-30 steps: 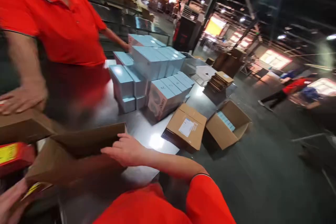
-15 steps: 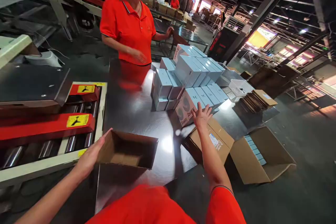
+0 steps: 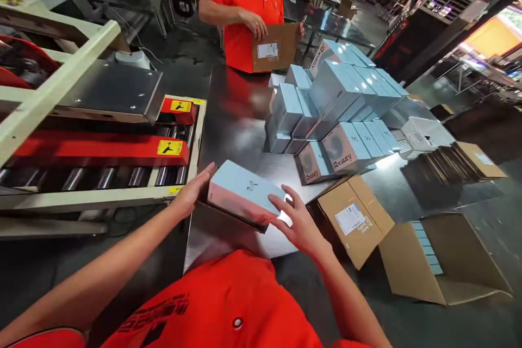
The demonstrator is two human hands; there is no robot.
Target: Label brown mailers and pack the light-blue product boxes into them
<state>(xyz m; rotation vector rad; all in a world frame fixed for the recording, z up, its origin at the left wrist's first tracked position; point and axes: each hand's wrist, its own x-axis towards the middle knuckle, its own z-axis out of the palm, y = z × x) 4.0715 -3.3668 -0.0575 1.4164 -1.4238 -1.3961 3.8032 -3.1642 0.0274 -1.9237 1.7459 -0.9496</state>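
Hand status, changed since the previous view: your left hand (image 3: pixel 190 193) and your right hand (image 3: pixel 299 223) are no longer apart, one at an open carton and the other by the stacks. They now bear on a single pale blue box (image 3: pixel 244 193) from opposite ends. Your left hand presses flat against the box's left end, fingers slightly spread. Your right hand is open wide, with its fingertips on the top face and right end. Neither hand is fully closed; the box is held between your two palms.

Item position: the box sits tilted at the near edge of the stainless steel worktop (image 3: pixel 232 114), close to the roller conveyor (image 3: pixel 106 176). You cannot tell from this view whether it rests inside a carton.

Surroundings: stacks of Sbeauty boxes (image 3: pixel 338 103) stand beyond your right hand. A brown carton with a white label (image 3: pixel 354 223) lies just beside your right hand, and an opened carton holding blue boxes (image 3: pixel 444 261) lies further right. Across the worktop, a co-worker (image 3: pixel 240 5) holds a labelled brown carton (image 3: pixel 273 46) against their shirt
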